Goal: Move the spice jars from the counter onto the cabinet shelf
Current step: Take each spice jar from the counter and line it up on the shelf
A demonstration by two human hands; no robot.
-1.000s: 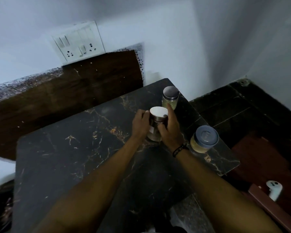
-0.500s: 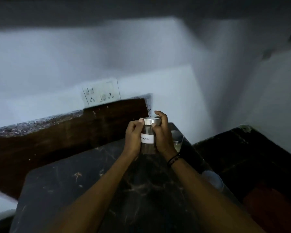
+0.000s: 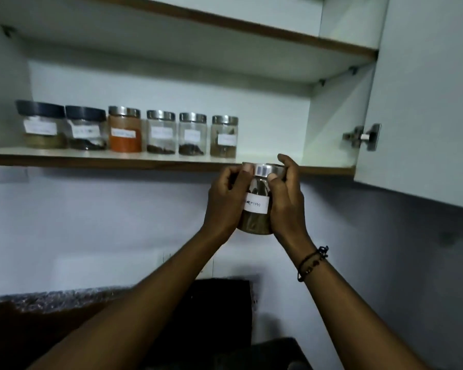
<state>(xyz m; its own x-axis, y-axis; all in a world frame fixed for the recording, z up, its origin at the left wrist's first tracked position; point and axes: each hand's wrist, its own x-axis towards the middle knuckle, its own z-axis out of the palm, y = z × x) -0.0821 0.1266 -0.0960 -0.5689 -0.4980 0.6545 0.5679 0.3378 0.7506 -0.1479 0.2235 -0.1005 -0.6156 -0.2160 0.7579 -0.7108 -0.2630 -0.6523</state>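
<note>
A glass spice jar (image 3: 255, 206) with a steel lid and a white label is held up between both hands. My left hand (image 3: 225, 201) grips its left side and my right hand (image 3: 288, 201) its right side. The jar's lid is level with the front edge of the cabinet shelf (image 3: 318, 168), just in front of it. On the shelf stands a row of several labelled jars, the nearest (image 3: 224, 136) up and left of the held jar. The shelf is bare to the right of that row.
The open cabinet door (image 3: 425, 97) with its hinge (image 3: 365, 136) hangs at the right, close to my right hand. A second shelf (image 3: 225, 22) runs above. The dark counter's corner (image 3: 273, 353) shows at the bottom, under my arms.
Both hands lifted the jar off the counter and raised it to shelf height. The view tilted up from the counter to the open cabinet.
</note>
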